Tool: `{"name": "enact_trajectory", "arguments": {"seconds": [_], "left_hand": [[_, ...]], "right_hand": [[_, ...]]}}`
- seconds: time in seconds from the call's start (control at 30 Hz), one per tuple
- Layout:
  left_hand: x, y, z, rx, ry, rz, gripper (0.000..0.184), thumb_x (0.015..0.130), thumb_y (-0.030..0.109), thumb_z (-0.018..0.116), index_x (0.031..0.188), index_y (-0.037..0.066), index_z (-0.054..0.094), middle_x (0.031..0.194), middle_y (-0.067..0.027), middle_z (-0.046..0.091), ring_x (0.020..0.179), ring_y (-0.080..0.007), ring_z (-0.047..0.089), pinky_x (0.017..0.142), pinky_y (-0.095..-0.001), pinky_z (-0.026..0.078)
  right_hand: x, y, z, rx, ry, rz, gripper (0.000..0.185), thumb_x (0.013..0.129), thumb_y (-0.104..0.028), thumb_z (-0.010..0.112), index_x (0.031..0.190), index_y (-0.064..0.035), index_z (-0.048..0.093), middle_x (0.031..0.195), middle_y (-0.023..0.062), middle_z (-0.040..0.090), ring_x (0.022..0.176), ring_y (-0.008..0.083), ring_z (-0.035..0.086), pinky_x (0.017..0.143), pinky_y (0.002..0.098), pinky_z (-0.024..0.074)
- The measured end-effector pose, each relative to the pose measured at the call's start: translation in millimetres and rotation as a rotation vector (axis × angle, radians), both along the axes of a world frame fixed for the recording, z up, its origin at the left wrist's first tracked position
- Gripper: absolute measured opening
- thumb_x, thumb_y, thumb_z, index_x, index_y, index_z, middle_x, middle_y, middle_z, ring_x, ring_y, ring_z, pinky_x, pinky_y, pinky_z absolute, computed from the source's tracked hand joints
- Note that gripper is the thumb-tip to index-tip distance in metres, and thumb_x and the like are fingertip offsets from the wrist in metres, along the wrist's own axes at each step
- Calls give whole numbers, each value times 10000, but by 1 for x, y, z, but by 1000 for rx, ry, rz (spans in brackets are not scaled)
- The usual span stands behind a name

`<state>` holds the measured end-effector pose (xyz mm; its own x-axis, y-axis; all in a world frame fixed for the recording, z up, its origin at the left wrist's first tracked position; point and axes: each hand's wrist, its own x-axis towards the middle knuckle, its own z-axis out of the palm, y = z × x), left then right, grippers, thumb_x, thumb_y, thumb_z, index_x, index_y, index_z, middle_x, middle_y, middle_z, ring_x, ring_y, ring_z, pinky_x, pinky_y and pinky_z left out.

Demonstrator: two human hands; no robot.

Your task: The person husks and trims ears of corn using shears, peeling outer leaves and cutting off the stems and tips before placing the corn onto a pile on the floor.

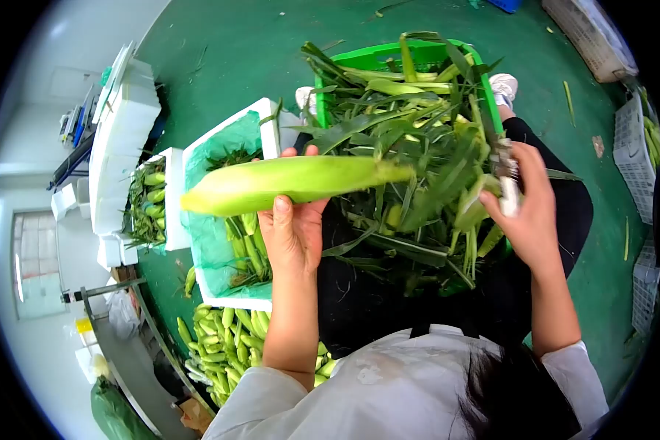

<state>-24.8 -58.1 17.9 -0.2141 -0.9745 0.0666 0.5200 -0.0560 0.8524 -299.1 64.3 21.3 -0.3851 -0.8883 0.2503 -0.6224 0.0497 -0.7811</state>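
Observation:
My left hand [293,227] is wrapped around an ear of corn [271,183] in its pale green husk. The ear lies almost level, its stalk end pointing right over the crate. My right hand [528,205] grips a white-handled tool [510,194] with a metal end, smeared by motion, so its exact kind is unclear. Under both hands, a heap of cut husks and leaves [418,147] fills and spills over a bright green crate [489,99] between my legs. The tool is beside the right side of this heap, apart from the ear.
A white foam box [231,302] lined with green film holds corn on my left. Another foam box [174,198] of corn stands beyond it. Many loose ears [224,352] lie piled on the floor. White baskets [633,154] line the right, and a metal-framed stand [117,352] is at lower left.

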Motion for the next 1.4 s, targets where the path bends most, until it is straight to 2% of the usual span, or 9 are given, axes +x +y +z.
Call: {"name": "enact_trajectory", "arguments": {"seconds": [0.13, 0.3, 0.43, 0.63, 0.87, 1.0, 1.13, 1.27, 1.4], "left_hand": [[-2, 6, 0, -136, -55, 207, 702, 897, 282, 685, 1457, 134, 291, 1481, -109, 363, 1385, -345, 361, 1065, -555, 407], [-19, 28, -1, -212, 39, 279, 711, 895, 244, 690, 1474, 151, 288, 1486, -114, 368, 1388, -364, 354, 1083, -574, 377], [-25, 58, -9, -65, 25, 218, 664, 913, 320, 659, 1462, 175, 314, 1475, -111, 393, 1384, -345, 364, 1091, -562, 372], [-17, 61, -16, 197, -25, 144, 590, 975, 421, 524, 1411, 54, 375, 1460, -117, 414, 1365, -293, 396, 1035, -456, 455], [5, 23, -37, 549, 638, -56, 529, 940, 346, 622, 1331, 23, 472, 1359, -154, 525, 1232, -319, 530, 993, -467, 504], [-3, 20, -38, 532, 667, -48, 553, 935, 339, 630, 1344, 11, 454, 1386, -158, 500, 1266, -321, 500, 1035, -474, 468], [-26, 35, -34, 356, 435, 47, 628, 936, 379, 617, 1393, 10, 395, 1444, -160, 433, 1335, -337, 427, 1085, -484, 416], [-25, 49, -34, 397, 450, 100, 626, 928, 372, 629, 1393, 15, 410, 1440, -142, 452, 1324, -332, 446, 1082, -438, 434], [-3, 41, -37, 546, 646, 55, 592, 922, 388, 636, 1352, 19, 465, 1387, -144, 508, 1275, -294, 503, 1029, -417, 489]], "right_hand": [[36, 26, 49, 44, -889, 239, 739, 730, -207, 779, 1354, 8, 447, 1139, 50, 559, 1034, 146, 528, 925, 288, 401], [73, 13, 14, 606, -1340, 565, 704, 840, -335, 748, 1377, -20, 418, 1112, 48, 540, 1002, 140, 517, 896, 278, 416], [87, -7, -20, 379, -1281, 535, 777, 795, -347, 751, 1412, -32, 399, 1164, 44, 522, 996, 130, 489, 879, 288, 413], [60, -19, -27, 393, -625, 561, 368, 730, -219, 799, 969, -10, 612, 762, -20, 584, 663, 92, 519, 622, 252, 442], [57, 22, -12, 553, -1456, 470, 369, 828, -204, 735, 1113, -23, 585, 796, 7, 624, 688, 89, 591, 633, 254, 504], [76, 34, -13, 547, -1327, 686, 684, 834, -258, 739, 1380, -22, 401, 1114, 46, 524, 911, 105, 525, 801, 261, 455], [99, 12, -19, 465, -1499, 569, 658, 845, -250, 728, 1371, -29, 399, 1125, 31, 515, 1027, 119, 487, 912, 265, 404], [96, -6, -9, 381, -1467, 397, 290, 837, -174, 733, 1048, -20, 607, 736, 11, 598, 603, 104, 583, 557, 242, 477], [81, 6, -15, 481, -1387, 305, 344, 804, -220, 767, 1017, -13, 594, 746, 0, 602, 594, 84, 584, 552, 222, 479]]}}
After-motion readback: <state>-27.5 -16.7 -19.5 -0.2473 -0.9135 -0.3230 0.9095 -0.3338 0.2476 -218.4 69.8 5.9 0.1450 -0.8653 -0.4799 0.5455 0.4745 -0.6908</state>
